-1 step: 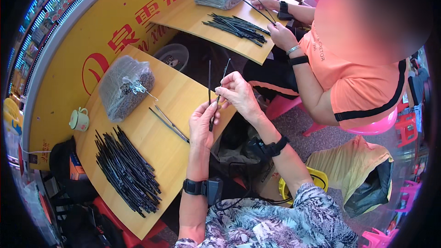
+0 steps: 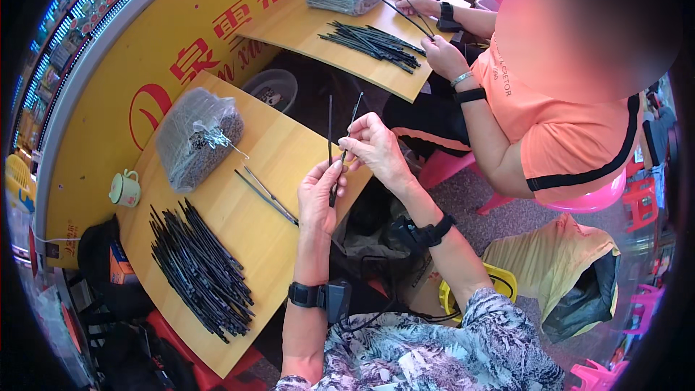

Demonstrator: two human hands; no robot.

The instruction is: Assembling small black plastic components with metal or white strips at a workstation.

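Observation:
Over the table's right edge both my hands meet, each closed in a pinch. My left hand [image 2: 318, 192] holds a thin black rod [image 2: 331, 127] that stands nearly upright; its lower end comes out below the fingers. Just beside it, my right hand [image 2: 376, 148] grips a second thin black rod [image 2: 355, 112], tilted right, with a small pale tip. The fingers hide where the two rods come together. On the wooden table [image 2: 282, 141] to the left of my left hand lie a couple of loose thin rods [image 2: 264, 195]. A large pile of black rods [image 2: 201, 271] lies nearer me.
A clear plastic bag [image 2: 192, 141] of small grey pieces, with silvery wire hooks [image 2: 217, 137] on it, sits by the yellow wall. A small green pot [image 2: 124, 188] stands at the table's left edge. Another person [image 2: 565, 130] handles rods at a second table [image 2: 289, 32].

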